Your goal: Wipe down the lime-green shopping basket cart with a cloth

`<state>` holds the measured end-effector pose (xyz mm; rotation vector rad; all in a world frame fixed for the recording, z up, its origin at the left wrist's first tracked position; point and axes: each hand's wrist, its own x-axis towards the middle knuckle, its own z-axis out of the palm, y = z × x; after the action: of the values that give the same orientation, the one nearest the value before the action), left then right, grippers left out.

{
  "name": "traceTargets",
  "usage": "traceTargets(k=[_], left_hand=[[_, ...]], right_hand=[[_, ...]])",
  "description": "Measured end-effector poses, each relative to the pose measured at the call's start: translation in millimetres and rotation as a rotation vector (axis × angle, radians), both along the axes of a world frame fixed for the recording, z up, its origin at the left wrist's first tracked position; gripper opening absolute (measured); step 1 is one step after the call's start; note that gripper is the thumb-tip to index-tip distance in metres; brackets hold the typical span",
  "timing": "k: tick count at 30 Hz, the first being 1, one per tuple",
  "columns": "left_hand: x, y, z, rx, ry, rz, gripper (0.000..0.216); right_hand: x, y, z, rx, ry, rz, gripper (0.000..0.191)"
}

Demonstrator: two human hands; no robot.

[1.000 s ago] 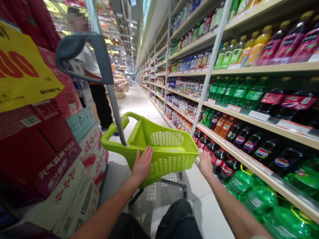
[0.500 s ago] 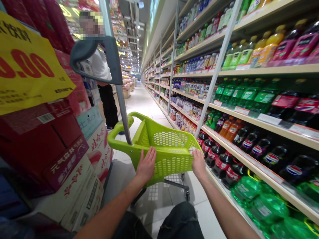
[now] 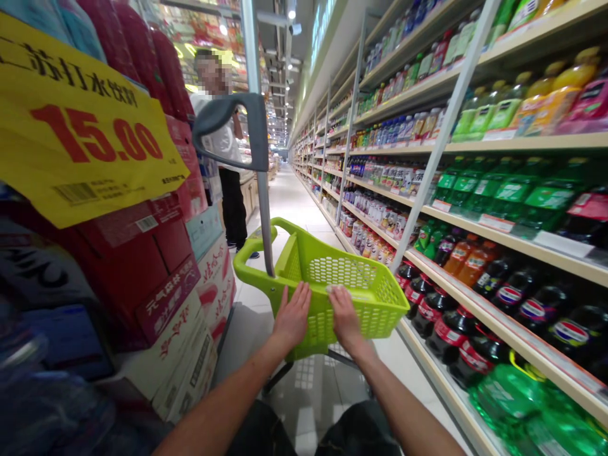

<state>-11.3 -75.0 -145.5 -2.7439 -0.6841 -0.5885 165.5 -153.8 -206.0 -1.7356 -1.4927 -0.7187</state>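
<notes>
A lime-green plastic shopping basket on wheels stands in the aisle right in front of me, with a grey pull handle rising on a metal pole at its left side. My left hand lies flat against the basket's near wall, fingers stretched upward. My right hand rests on the same near rim beside it, fingers extended over the edge. Neither hand holds anything. The basket looks empty inside.
Shelves of soft-drink bottles line the right side down the aisle. Stacked red and white cartons with a yellow price sign stand close on the left. A person in a white top stands beyond the cartons.
My right hand has moved left from the basket's right corner to the middle of its near rim, next to my left hand. The view has shifted so the basket sits further right.
</notes>
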Motion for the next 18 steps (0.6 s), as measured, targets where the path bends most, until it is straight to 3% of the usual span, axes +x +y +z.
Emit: traceTargets(k=[4, 9, 12, 15, 18], left_hand=[[-21, 10, 11.7, 0.039, -0.105, -0.033, 0.053], [-66, 56, 46.6, 0.003, -0.366, 0.285, 0.051], [-75, 75, 62.5, -0.062, -0.243, 0.254, 0.046], [-65, 73, 68.7, -0.082, -0.206, 0.267, 0.037], [-50, 55, 69.8, -0.076, -0.232, 0.276, 0.03]], right_hand=[[-31, 13, 0.0, 0.046, -0.031, 0.072, 0.056], [5, -1, -16.2, 0.066, -0.019, 0.088, 0.06], [23, 8, -19.7, 0.052, 0.025, 0.067, 0.056], [16, 32, -5.7, 0.078, 0.126, -0.004, 0.05], [-20, 56, 20.5, 0.102, 0.236, 0.016, 0.052]])
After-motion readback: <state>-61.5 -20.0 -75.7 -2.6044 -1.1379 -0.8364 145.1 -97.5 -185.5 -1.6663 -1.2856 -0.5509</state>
